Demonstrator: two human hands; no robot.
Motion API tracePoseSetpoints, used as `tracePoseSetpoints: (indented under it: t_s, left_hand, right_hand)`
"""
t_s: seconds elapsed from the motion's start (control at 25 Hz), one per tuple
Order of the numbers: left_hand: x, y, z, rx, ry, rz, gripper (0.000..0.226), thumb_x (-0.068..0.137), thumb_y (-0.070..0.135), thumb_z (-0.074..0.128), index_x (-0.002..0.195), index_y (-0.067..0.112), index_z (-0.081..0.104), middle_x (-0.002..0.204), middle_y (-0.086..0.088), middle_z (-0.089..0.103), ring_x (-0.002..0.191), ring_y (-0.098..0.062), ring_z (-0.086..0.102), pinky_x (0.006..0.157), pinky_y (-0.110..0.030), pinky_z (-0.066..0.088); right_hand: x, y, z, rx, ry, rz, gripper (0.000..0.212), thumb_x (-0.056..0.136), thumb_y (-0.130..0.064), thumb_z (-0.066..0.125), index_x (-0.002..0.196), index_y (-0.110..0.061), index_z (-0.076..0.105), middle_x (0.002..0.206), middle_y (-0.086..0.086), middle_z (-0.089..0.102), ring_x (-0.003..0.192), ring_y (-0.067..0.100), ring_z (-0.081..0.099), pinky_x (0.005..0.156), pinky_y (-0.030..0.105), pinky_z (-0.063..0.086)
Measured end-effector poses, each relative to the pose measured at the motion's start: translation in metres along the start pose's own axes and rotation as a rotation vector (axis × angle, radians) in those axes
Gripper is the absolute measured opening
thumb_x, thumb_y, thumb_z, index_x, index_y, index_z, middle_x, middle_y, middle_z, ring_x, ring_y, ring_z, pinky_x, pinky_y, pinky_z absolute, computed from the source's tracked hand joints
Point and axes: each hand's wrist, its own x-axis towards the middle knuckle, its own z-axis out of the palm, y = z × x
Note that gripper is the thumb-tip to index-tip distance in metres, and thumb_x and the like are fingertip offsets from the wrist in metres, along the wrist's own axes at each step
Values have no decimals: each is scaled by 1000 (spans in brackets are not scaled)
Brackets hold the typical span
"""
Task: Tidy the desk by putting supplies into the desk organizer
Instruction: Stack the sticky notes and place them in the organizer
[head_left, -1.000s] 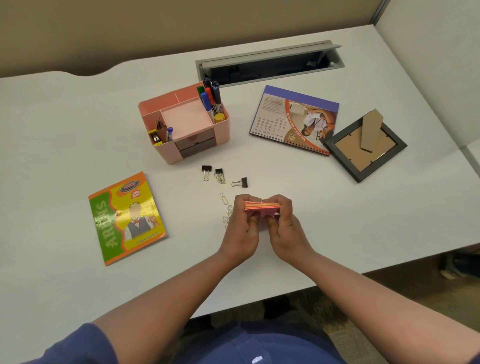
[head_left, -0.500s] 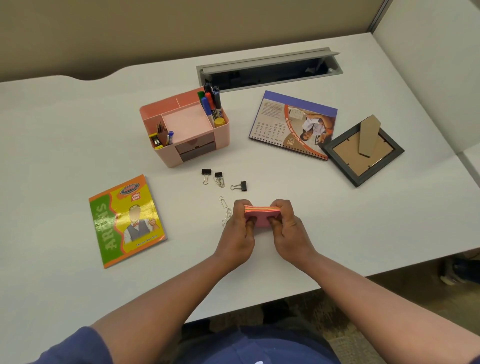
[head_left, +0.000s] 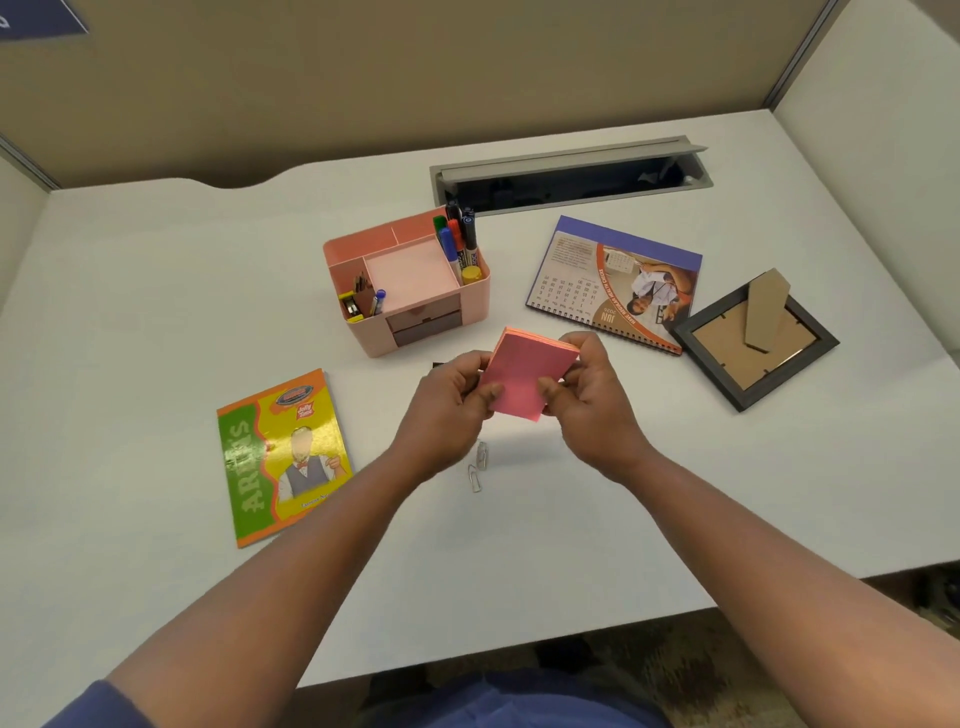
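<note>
Both hands hold one pad of pink sticky notes in the air above the white desk, just in front of the desk organizer: the left hand pinches its left edge, thumb on the top sheet, and the right hand pinches its right edge the same way, fingers curled behind. The pad tilts toward the camera and touches nothing else. The one pink organizer stands upright, with an empty shallow middle tray, two small drawers in its front, five markers standing in its right rear compartment beside one yellow-capped item, and several small supplies in its left compartment, too crowded to count. Two silver paper clips lie on the desk below the left wrist; a dark scrap shows beside the left knuckles, too hidden to name. One green and yellow booklet lies at left, one spiral-bound calendar at right, and one black picture frame face down beside it. A grey cable slot with its lid raised is set into the desk's far side. Tan partition walls enclose the desk on three sides.
</note>
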Motion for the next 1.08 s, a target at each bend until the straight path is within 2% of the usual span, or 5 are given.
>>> tracePoseSetpoints:
  t_s: [0.32,0.52,0.72,0.88,1.08]
  left_hand:
    - [34,62,-84,424,82,259,26,98,4,54,103,23,71,84,8,66,78,-14,59,70,-29,47]
    - [60,83,-120,538,124,269,35,97,3,53,83,34,59,66,14,52,61,-8,48,59,-29,40]
    - [90,79,-137,443,173,238,23,101,15,54,116,28,65,82,11,64,62,-9,56,58,-28,48]
    - [118,57,-147,370,102,127,49,97,34,62,143,32,44,129,4,61,114,-18,57,92,-43,52]
    - [149,28,-145,836,93,-179,122,75,70,70,158,28,-10,167,2,13,154,-23,4,122,-54,9]
  right_hand:
    - [71,-95,-2,-347,-89,-402,24,98,-15,61,120,-19,69,99,-24,63,96,-13,56,78,5,45]
    - [107,-119,4,-479,-56,-514,27,95,-13,66,121,-18,71,96,-10,72,90,7,67,77,26,59]
    - [150,-132,14,-596,27,-648,21,92,-13,66,110,-16,77,92,0,77,79,16,65,71,37,57]
    - [188,-142,15,-681,3,-693,21,92,-15,62,106,-16,77,91,1,75,79,22,65,67,41,57]
    - [234,-147,28,-881,-33,-801,22,94,-14,59,108,-19,76,96,-1,72,76,27,65,59,38,55]
